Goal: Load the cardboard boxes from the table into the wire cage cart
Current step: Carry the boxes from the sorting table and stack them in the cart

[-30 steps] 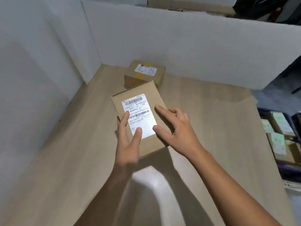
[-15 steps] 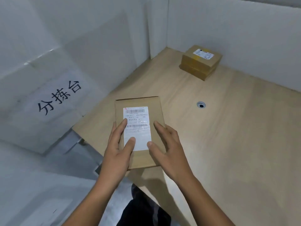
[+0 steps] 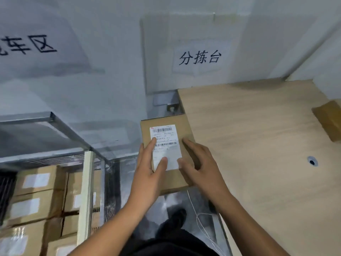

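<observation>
A flat cardboard box point(image 3: 182, 124) with a white barcode label is held in the air by both hands, just past the left edge of the wooden table point(image 3: 258, 145). My left hand point(image 3: 147, 174) grips its left side, thumb on the label. Holding the right side is my right hand point(image 3: 199, 163). The wire cage cart point(image 3: 55, 119) stands at the lower left, with several labelled cardboard boxes point(image 3: 38, 198) stacked inside. Another cardboard box point(image 3: 330, 117) lies on the table at the right edge of the view.
White partition walls carry printed signs, one point(image 3: 200, 57) right behind the table's left end. A cable hole point(image 3: 312, 161) is set in the tabletop. A thin white cord point(image 3: 201, 218) hangs by the table's front edge above the grey floor and my dark shoe point(image 3: 177, 217).
Both hands have carried the box from over the table leftwards past its edge. The view has swung left, so the cage cart with its stacked boxes has come into sight.
</observation>
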{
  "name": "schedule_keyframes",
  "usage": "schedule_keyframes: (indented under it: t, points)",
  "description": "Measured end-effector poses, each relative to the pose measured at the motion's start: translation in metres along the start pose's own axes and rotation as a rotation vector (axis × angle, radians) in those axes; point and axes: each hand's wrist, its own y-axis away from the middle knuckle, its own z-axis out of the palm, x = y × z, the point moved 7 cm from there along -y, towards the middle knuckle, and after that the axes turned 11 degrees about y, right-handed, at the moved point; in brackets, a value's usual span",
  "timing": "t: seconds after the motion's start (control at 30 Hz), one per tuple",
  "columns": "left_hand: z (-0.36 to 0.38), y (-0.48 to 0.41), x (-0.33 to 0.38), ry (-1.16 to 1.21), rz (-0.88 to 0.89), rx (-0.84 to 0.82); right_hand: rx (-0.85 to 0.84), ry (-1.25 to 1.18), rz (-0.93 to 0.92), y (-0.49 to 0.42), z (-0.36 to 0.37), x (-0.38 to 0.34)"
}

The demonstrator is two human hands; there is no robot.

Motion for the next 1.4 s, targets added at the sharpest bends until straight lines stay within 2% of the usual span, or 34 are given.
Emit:
schedule_keyframes:
  t: [0.17,0.33,0.5,0.67,0.8,0.93,1.17,1.4]
  points:
    - [-0.139,0.038,-0.017,0.068,-0.015,0.287,-0.239,0.124,-0.202,-0.005,0.115,-0.089]
    - [-0.254,0.097,-0.033,0.001,-0.04,0.597,-0.466,0.208,-0.375,0.007,0.23,-0.164]
    - [-0.334,0.152,-0.07,0.041,-0.107,0.827,-0.666,0.282,-0.51,0.034,0.332,-0.211]
    - [-0.38,0.183,-0.122,0.124,-0.21,1.016,-0.872,0.357,-0.597,0.049,0.416,-0.231]
    - [-0.401,0.182,-0.175,0.245,-0.286,1.108,-1.005,0.459,-0.65,0.04,0.488,-0.226]
    - [-0.423,0.164,-0.232,0.322,-0.396,1.14,-1.116,0.589,-0.784,0.027,0.562,-0.205]
    - [-0.448,0.142,-0.338,0.514,-0.466,1.24,-1.335,0.668,-0.822,0.004,0.675,-0.153]
    - [-0.431,0.111,-0.431,0.412,-0.62,1.273,-1.449,0.782,-0.834,-0.017,0.74,-0.075]
